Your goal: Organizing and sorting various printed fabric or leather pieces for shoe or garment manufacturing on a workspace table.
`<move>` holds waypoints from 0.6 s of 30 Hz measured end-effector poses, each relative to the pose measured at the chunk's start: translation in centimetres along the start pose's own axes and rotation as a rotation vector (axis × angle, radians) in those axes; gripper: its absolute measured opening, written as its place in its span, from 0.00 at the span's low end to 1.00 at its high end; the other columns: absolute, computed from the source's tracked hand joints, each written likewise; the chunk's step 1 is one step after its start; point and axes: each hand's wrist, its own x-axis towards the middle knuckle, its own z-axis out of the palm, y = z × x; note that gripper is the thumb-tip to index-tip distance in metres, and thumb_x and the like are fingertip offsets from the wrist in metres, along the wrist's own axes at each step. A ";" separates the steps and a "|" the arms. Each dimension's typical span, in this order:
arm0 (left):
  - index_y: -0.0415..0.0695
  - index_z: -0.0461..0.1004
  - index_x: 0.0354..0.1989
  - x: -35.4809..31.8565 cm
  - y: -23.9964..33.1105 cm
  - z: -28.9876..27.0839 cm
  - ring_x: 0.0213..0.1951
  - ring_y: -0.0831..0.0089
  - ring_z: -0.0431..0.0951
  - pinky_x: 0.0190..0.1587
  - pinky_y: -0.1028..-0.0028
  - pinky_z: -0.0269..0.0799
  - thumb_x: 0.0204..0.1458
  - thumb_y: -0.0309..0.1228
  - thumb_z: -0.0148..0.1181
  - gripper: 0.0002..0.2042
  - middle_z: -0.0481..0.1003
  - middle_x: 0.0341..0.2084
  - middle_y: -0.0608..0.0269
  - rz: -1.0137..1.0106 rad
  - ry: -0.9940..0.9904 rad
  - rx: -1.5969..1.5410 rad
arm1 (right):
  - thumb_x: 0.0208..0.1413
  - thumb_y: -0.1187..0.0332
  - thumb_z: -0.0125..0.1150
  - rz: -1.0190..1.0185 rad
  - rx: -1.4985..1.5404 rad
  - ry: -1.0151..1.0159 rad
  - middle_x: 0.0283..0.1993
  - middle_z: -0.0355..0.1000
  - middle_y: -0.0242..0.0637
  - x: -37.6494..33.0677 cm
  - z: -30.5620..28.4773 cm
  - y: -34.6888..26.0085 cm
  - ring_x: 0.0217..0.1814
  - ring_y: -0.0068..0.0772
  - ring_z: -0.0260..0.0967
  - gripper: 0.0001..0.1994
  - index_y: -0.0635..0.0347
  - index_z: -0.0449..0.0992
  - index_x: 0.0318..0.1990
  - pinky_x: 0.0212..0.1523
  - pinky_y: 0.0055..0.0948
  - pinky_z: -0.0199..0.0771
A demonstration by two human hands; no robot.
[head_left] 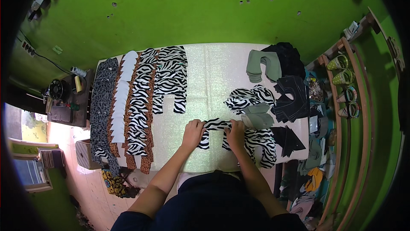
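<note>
A zebra-print U-shaped cut piece [218, 124] lies over the table in front of me, its two legs toward my body. My left hand [194, 133] is closed on its upper left corner, and my right hand [235, 134] is closed on the upper right corner. Close to my right hand are a stack of grey-green curved pieces [258, 120] and more zebra-print pieces [265, 139]. Beyond these lies another zebra-print pile [250, 97]. Overlapping zebra-print U-shaped pieces [171, 71] form a column at the left. What my fingertips press underneath is hidden.
The table has a pale, shiny cover [171, 150]. Further left run columns of white [119, 107], leopard-print [145, 158] and dark patterned pieces [103, 116]. Black pieces [294, 98] and green U-shaped pieces [260, 62] lie at the right. A wooden rack [352, 81] holds shoes; a sewing machine [57, 89] stands left.
</note>
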 end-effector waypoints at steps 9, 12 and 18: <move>0.42 0.67 0.42 2.2 0.2 -0.5 0.41 0.57 0.68 0.44 0.65 0.65 0.39 0.26 0.61 0.18 0.67 0.39 0.56 -0.080 -0.156 -0.021 | 0.40 0.70 0.66 0.096 -0.069 -0.164 0.39 0.63 0.44 1.7 -0.6 -0.2 0.45 0.47 0.61 0.19 0.59 0.66 0.41 0.44 0.39 0.64; 0.43 0.67 0.38 3.0 0.1 -0.1 0.41 0.57 0.67 0.43 0.65 0.65 0.38 0.25 0.62 0.16 0.67 0.38 0.56 -0.127 -0.245 0.041 | 0.41 0.70 0.65 0.071 -0.064 -0.208 0.36 0.65 0.42 1.7 -0.7 -0.6 0.42 0.47 0.63 0.18 0.58 0.66 0.40 0.41 0.39 0.65; 0.43 0.65 0.34 2.8 -0.1 -0.2 0.35 0.55 0.71 0.38 0.62 0.67 0.41 0.23 0.57 0.11 0.70 0.29 0.52 -0.171 -0.292 -0.065 | 0.44 0.70 0.61 0.106 0.123 -0.094 0.34 0.69 0.43 0.5 -0.1 0.0 0.38 0.48 0.67 0.13 0.62 0.69 0.38 0.39 0.38 0.68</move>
